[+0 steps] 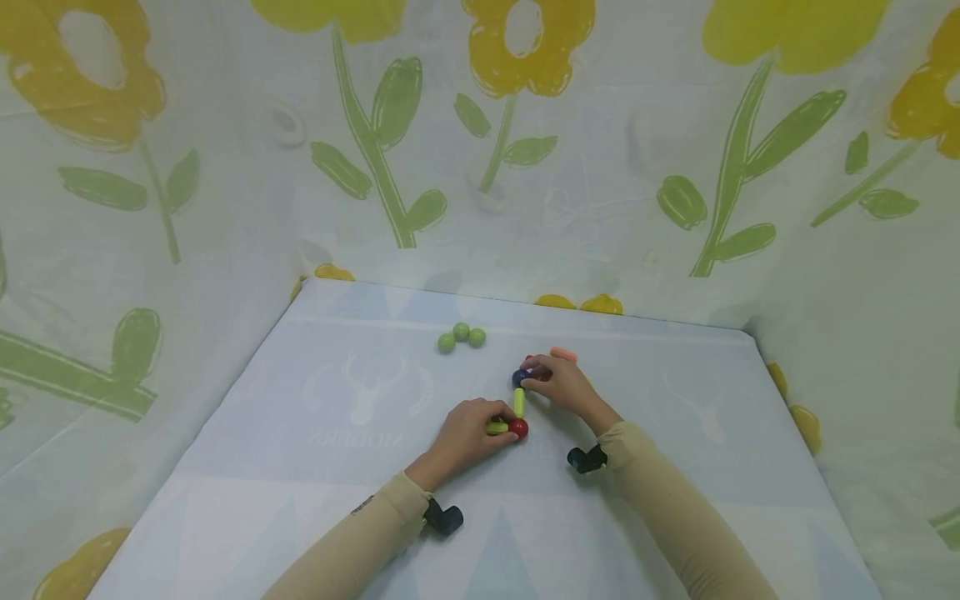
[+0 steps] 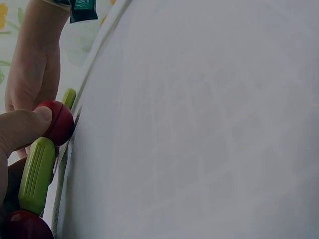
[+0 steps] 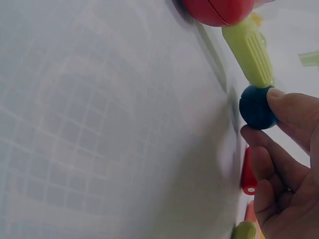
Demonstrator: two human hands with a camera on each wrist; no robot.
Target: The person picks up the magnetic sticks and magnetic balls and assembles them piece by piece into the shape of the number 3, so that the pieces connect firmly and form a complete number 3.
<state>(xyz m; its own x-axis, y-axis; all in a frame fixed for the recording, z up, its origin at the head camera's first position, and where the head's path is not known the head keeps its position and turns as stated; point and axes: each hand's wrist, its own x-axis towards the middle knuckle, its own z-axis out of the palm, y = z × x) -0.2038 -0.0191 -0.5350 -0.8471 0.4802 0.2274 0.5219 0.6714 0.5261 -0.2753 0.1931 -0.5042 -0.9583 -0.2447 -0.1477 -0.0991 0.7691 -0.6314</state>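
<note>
My left hand pinches a red ball, thumb pressed on its side in the left wrist view. A yellow-green ribbed rod sticks out of that ball toward the palm, with a dark red ball at its other end. A second yellow-green rod runs from the pinched red ball to a blue ball. My right hand pinches this blue ball between thumb and fingertip. The joined pieces lie at the table's middle and form a corner.
Behind the left hand, several green balls sit together on the table. Beyond the right hand lie an orange rod and a red rod, with a yellow-green rod nearby. Flower-printed cloth walls stand around the table.
</note>
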